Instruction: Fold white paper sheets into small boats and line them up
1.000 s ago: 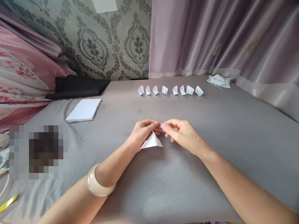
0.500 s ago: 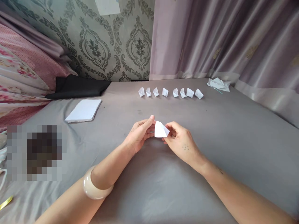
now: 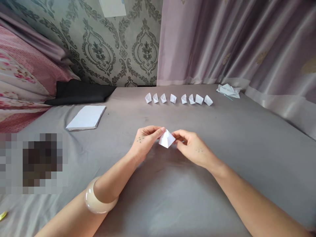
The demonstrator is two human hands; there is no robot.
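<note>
A small folded white paper boat [image 3: 167, 139] is held up over the grey cloth, tilted so that its faces meet in a point. My left hand [image 3: 146, 140] pinches its upper left edge, thumb on the near side. At the right corner, the bent fingers of my right hand [image 3: 195, 146] touch the paper; its fingertips are partly hidden behind it. Beyond my hands stands a row of several similar folded paper boats [image 3: 173, 98].
A stack of white paper [image 3: 86, 117] lies to the left on the grey cloth [image 3: 158, 204]. Behind it is a black cloth [image 3: 81, 92]. Loose white papers [image 3: 228, 90] lie at the back right near the curtain [image 3: 197, 42]. A blurred patch covers the left side.
The paper boat has turned, its point now facing down toward me. My left thumb has come down onto the paper's edge. The view has shifted slightly.
</note>
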